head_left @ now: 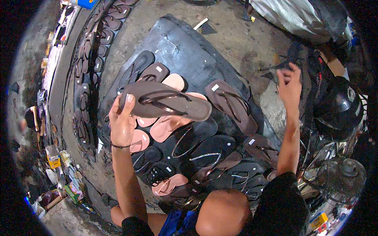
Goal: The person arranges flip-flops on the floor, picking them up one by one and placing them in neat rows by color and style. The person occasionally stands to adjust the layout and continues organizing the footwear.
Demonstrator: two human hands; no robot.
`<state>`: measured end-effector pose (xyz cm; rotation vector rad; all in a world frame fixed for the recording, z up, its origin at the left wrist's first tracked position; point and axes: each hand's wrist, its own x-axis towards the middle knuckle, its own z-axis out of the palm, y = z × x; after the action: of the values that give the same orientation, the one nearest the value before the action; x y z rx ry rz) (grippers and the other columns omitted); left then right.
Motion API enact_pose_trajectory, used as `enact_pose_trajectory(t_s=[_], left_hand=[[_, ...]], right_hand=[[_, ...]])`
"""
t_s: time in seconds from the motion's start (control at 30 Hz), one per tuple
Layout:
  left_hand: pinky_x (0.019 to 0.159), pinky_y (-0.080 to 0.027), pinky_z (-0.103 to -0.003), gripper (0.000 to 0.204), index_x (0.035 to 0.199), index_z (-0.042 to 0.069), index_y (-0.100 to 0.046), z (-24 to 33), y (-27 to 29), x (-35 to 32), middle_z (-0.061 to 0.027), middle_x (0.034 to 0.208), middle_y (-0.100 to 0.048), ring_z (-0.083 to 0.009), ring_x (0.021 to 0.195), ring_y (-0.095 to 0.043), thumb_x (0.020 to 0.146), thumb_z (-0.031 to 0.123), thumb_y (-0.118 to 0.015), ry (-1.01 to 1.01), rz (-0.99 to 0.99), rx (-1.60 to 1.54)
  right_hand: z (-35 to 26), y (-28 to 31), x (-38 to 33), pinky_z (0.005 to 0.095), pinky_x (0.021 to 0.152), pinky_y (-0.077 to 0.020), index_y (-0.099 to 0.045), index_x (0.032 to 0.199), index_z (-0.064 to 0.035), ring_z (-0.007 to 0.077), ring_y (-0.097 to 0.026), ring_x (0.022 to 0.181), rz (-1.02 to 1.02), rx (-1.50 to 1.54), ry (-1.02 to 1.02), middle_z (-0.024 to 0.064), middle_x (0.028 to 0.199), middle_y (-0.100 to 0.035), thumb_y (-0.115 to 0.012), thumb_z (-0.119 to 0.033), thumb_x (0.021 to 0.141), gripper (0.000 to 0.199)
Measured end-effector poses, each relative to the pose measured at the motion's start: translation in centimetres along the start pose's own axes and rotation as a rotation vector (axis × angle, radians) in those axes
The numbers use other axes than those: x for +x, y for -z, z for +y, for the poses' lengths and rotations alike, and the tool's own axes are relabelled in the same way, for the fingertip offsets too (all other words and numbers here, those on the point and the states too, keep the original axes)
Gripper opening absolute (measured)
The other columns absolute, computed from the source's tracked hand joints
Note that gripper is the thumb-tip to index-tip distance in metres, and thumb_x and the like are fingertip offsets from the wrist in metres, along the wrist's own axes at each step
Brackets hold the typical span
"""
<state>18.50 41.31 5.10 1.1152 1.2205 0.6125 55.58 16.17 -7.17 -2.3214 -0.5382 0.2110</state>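
Note:
My left hand [122, 125] grips a brown flip-flop [167, 101] by one end, thumb on top of the sole. Its straps are glossy dark brown, and it is held sideways above a pile of other sandals. Away to the right, my right hand [289, 80] is raised with its fingers apart and slightly bent, holding nothing. Nearest to it among the sandals lies another brown flip-flop [231, 107] with a white sticker. Pink sandals [170, 185] and black sandals [210, 151] lie in the pile, partly overlapping; the held one hides some of them.
The pile rests on a dark sheet [187, 49] spread over the floor. Along the left runs a row of more sandals [84, 94]. To the right are a black helmet [340, 108] and a dusty fan [340, 179]. A grey-white sack [289, 17] sits at the far right.

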Motion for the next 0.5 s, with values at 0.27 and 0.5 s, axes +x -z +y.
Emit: enact_pose_trajectory(t_s=[0.27,0.5], left_hand=[[0.094,-0.05,-0.041,0.035,0.123,0.004,-0.058,-2.1,-1.5,8.3,-0.0098,0.12,-0.064,-0.0216,0.106,-0.062,0.094,0.019,-0.069,-0.158,-0.188,0.029],[0.095,-0.049,-0.043,0.061,0.141,0.0,-0.043,-0.8,-4.6,17.2,-0.0108,0.126,-0.06,-0.0221,0.111,-0.06,0.092,0.022,-0.071,0.001,-0.194,0.007]], right_hand=[[-3.8,-5.4,-3.0,0.032,0.087,-0.053,-0.059,0.128,-0.0056,0.0198,-0.062,0.106,-0.404,0.501,0.244,0.0132,0.128,-0.055,-0.062,-0.012,0.096,0.032],[-10.4,-13.3,-5.0,0.0296,0.081,-0.0538,-0.063,0.119,0.0004,0.0169,-0.063,0.096,-0.715,0.67,-0.035,0.0098,0.116,-0.056,-0.078,-0.014,0.085,0.04]])
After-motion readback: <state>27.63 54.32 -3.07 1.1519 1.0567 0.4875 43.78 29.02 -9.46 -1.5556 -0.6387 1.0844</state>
